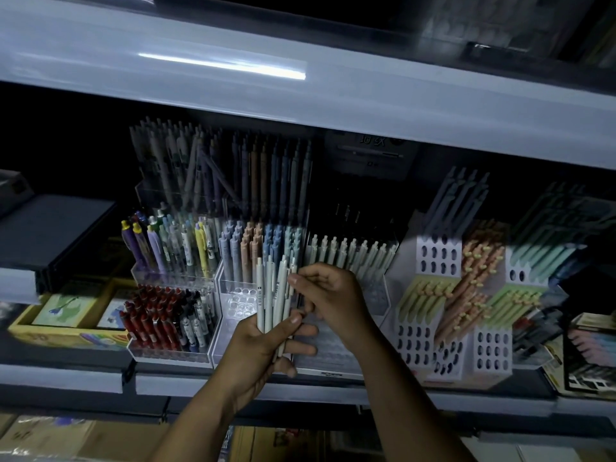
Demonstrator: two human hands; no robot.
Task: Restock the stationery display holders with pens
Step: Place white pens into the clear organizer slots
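Note:
My left hand (266,345) grips a bundle of pale grey-white pens (270,295), held upright in front of the shelf. My right hand (328,295) pinches the top of one pen at the bundle's right side. Behind the hands stands a clear acrylic holder (238,303) with empty holes in its front tier and pastel pens in the tier behind. To its right, a row of white pens (350,253) fills another clear holder.
Red and dark pens (160,323) fill the lower left holder, mixed coloured pens (166,243) the tier above. White perforated holders (436,258) with peach and green pens stand to the right. A yellow box (66,335) sits at left. A shelf edge (300,95) overhangs.

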